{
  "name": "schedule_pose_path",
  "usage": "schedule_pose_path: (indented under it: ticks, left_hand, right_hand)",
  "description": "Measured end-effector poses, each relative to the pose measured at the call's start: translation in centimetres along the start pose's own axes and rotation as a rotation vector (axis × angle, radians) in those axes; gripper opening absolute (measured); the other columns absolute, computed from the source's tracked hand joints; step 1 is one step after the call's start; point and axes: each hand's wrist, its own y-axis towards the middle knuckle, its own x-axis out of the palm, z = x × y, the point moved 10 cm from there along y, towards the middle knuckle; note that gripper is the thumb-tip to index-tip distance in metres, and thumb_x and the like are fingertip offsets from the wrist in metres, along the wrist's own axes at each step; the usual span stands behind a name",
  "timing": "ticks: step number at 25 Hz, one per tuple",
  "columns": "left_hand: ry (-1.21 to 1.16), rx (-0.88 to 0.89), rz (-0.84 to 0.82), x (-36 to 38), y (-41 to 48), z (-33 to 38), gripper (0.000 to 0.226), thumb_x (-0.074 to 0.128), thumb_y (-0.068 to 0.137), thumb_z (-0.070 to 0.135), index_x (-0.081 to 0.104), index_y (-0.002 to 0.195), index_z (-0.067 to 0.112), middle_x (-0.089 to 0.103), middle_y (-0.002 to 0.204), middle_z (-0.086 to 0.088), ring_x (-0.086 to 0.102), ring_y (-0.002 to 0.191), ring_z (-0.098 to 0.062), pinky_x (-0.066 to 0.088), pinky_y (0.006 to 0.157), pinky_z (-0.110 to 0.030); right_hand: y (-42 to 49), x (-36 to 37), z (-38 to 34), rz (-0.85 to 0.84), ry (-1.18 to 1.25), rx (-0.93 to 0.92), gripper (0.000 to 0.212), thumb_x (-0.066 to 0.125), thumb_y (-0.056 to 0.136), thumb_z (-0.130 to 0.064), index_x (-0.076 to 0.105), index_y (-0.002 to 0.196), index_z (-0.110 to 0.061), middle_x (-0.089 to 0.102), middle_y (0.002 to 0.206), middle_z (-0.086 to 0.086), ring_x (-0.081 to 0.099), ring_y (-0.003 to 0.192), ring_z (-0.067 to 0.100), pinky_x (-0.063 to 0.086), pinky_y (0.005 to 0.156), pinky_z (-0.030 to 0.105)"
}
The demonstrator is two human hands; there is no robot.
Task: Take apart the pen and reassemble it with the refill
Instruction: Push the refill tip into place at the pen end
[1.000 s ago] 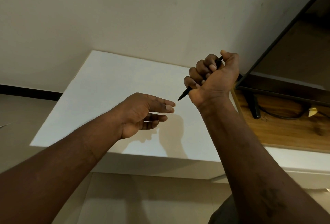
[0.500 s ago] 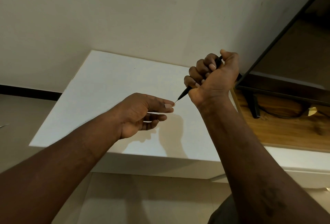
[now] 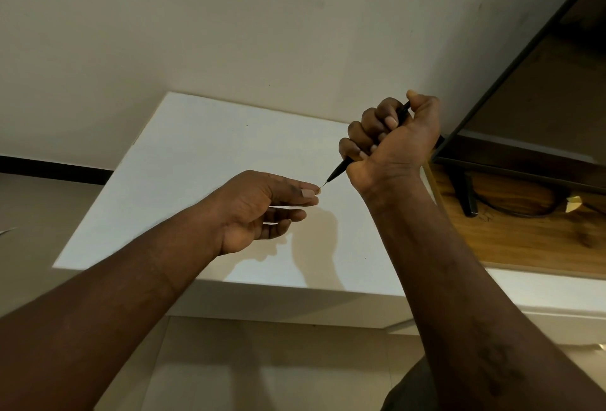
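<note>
Gripping the pen (image 3: 341,166) in your clenched right hand (image 3: 393,142), you hold it in the air over the white table (image 3: 183,161), near its right edge, tip aimed down-left. Your left hand (image 3: 262,207) pinches the fine tip between thumb and forefinger, other fingers loose. It looks light, thin and slippery; pull straight along the barrel, since the refill would likely bend.

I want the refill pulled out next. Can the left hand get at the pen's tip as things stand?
Probably yes: the left hand has its fingertips at the tip of the pen, which juts from the right hand, nothing between.
</note>
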Motion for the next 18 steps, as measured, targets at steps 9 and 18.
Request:
schedule_pose_path:
  ticks: [9, 18]
  left_hand:
    - [-0.009, -0.001, 0.001, -0.06, 0.09, -0.04, 0.017, 0.078, 0.087, 0.013, 0.086, 0.102, 0.017, 0.083, 0.108, -0.001, 0.076, 0.082, -0.012, 0.057, 0.065, -0.023]
    - [-0.019, 0.024, 0.010, -0.20, 0.06, 0.20, 0.020, 0.082, 0.084, 0.016, 0.085, 0.104, 0.020, 0.083, 0.110, 0.002, 0.077, 0.086, -0.014, 0.057, 0.068, -0.024]
  right_hand:
    - [0.09, -0.26, 0.05, 0.011, 0.019, 0.004, 0.042, 0.038, 0.096, -0.036, 0.031, 0.060, -0.017, 0.018, 0.055, -0.003, 0.010, 0.048, 0.014, 0.014, 0.047, 0.022]
    - [0.08, -0.49, 0.07, 0.027, 0.025, 0.009, 0.042, 0.040, 0.095, -0.039, 0.030, 0.060, -0.018, 0.016, 0.058, -0.003, 0.008, 0.049, 0.015, 0.014, 0.046, 0.023]
